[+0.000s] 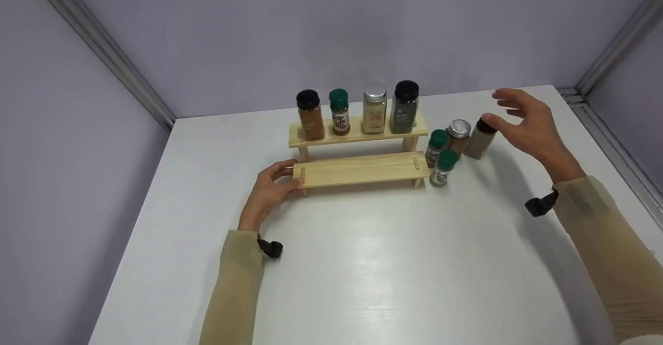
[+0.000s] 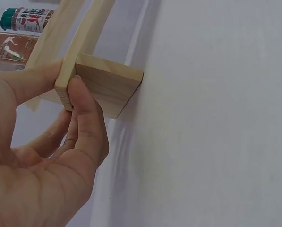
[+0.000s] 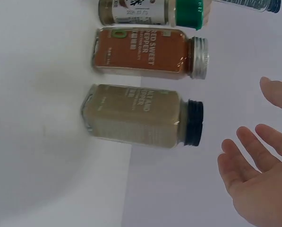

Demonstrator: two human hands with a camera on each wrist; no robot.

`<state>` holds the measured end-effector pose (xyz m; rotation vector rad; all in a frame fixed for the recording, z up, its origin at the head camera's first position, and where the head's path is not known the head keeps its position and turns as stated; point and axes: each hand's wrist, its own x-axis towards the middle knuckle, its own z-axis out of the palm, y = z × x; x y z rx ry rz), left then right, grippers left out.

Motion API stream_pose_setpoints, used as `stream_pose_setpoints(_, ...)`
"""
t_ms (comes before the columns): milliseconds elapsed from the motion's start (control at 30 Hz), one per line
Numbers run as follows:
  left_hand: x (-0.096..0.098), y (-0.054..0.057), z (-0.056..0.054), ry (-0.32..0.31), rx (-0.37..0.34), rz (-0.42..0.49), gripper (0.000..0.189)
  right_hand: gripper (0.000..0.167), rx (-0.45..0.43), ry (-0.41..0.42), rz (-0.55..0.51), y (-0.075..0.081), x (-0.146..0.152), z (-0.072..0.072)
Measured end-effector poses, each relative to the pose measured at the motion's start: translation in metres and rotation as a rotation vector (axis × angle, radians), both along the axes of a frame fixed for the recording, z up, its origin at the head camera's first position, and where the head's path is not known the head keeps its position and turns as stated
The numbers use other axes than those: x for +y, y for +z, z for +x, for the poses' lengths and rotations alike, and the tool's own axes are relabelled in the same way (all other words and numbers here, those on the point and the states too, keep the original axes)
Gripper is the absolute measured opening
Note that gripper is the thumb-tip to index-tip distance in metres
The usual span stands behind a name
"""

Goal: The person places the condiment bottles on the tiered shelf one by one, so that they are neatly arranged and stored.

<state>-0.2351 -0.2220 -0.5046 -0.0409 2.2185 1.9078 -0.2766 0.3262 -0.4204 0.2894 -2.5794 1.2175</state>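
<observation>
My left hand [image 1: 269, 187] pinches the left end of the lower wooden shelf [image 1: 362, 171], with the thumb on one face and the fingers on the other in the left wrist view. Near the black-capped jar of grey-beige salt and pepper [image 3: 136, 116], my right hand [image 1: 531, 127] is spread with nothing in it. That jar stands on the table, its cap apart from the fingertips in the right wrist view. Beside it is a silver-capped jar of red sweet pepper [image 3: 141, 52]. Two small green-capped spice jars, one behind [image 1: 434, 151] and one in front [image 1: 443, 169], stand by the shelf's right end.
Behind the lower shelf is a taller wooden shelf [image 1: 349, 137]. On it stand a black-capped brown spice jar [image 1: 312, 122], a green-capped jar [image 1: 340, 119], a silver-capped jar [image 1: 374, 114] and a black-capped dark jar [image 1: 404, 112]. Pale walls surround the white table [image 1: 362, 272].
</observation>
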Motion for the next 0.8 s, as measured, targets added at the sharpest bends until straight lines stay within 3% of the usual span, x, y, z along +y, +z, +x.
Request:
stream_pose_setpoints(167, -0.002, 0.003, 0.000, -0.005, -0.006, -0.012, 0.060, 0.068, -0.087, -0.011, 0.016, -0.020, 0.012, -0.001)
stream_pose_setpoints(433, -0.003, 0.003, -0.001, 0.001, -0.018, 0.015, 0.059, 0.076, -0.206, -0.023, -0.065, -0.054, 0.020, -0.001)
stream_pose_setpoints(567, -0.001, 0.004, -0.001, 0.006, -0.020, 0.006, 0.058, 0.076, -0.243, -0.018, -0.110, -0.063, 0.021, -0.004)
stream_pose_setpoints(800, -0.002, 0.005, -0.002, -0.001, -0.021, -0.035, 0.057, 0.065, -0.221, -0.008, -0.158, -0.067, 0.020, -0.006)
